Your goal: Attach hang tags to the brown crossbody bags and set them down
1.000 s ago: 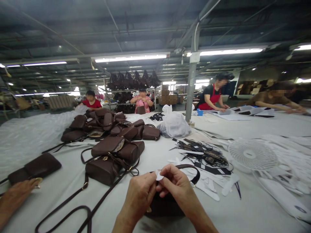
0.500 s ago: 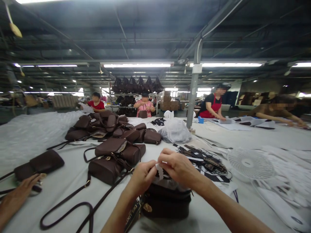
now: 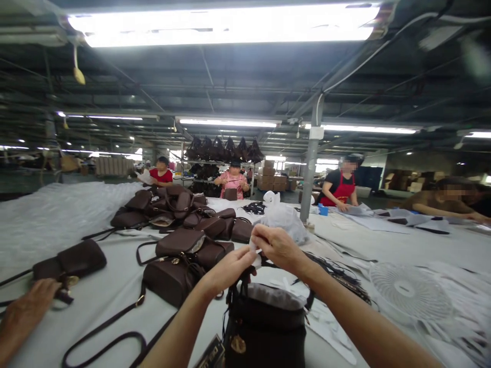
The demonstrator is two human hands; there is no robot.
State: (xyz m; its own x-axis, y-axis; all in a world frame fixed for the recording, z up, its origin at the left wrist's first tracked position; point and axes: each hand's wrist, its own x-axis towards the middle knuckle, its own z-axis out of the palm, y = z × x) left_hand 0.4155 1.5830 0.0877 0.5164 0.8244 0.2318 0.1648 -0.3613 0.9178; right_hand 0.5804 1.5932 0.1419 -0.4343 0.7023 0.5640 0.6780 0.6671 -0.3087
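Both of my hands are raised over an upright dark brown bag [image 3: 264,327] that stands close in front of me. My left hand [image 3: 230,267] and my right hand [image 3: 276,247] pinch a small white paper piece [image 3: 254,253] between their fingertips, just above the bag's strap. The bag is stuffed with pale filling at its open top. A printed tag [image 3: 209,353] hangs by its lower left corner.
Several brown shoulder bags [image 3: 180,250] lie piled on the white table [image 3: 95,301], with loose straps [image 3: 103,337]. A co-worker's hand [image 3: 23,312] rests at the left by a flat brown bag [image 3: 69,263]. A white fan [image 3: 410,291], black tags and a plastic sack [image 3: 284,217] lie to the right. Other people work behind.
My hands have lifted up and away with the white piece, and the bag now stands upright below them. The view has tilted upward toward the ceiling lights.
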